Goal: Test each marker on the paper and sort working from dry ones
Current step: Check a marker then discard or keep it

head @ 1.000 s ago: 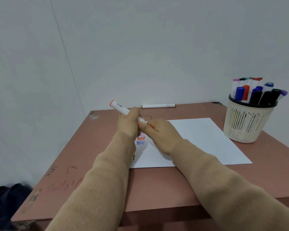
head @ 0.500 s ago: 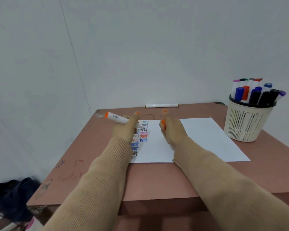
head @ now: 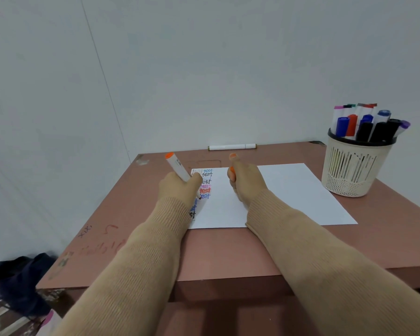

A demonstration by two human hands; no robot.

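Note:
My left hand point(head: 178, 187) grips a white marker with an orange end point(head: 177, 169), its tip down over the left edge of the white paper point(head: 289, 197). That edge carries a column of "test" words in several colours point(head: 205, 187). My right hand point(head: 244, 181) rests on the paper, closed around the marker's orange cap point(head: 232, 174). A cream basket point(head: 354, 169) at the right holds several markers standing upright point(head: 366, 124). One white marker point(head: 232, 147) lies alone at the table's far edge.
The pink-brown table point(head: 136, 229) has scribbles near its left front corner. White walls close in behind and to the left. A dark bag point(head: 17, 280) lies on the floor at the lower left.
The hands pulled apart, the cap coming off into my right hand. My left hand swung the marker upright, tip down to the paper's left edge.

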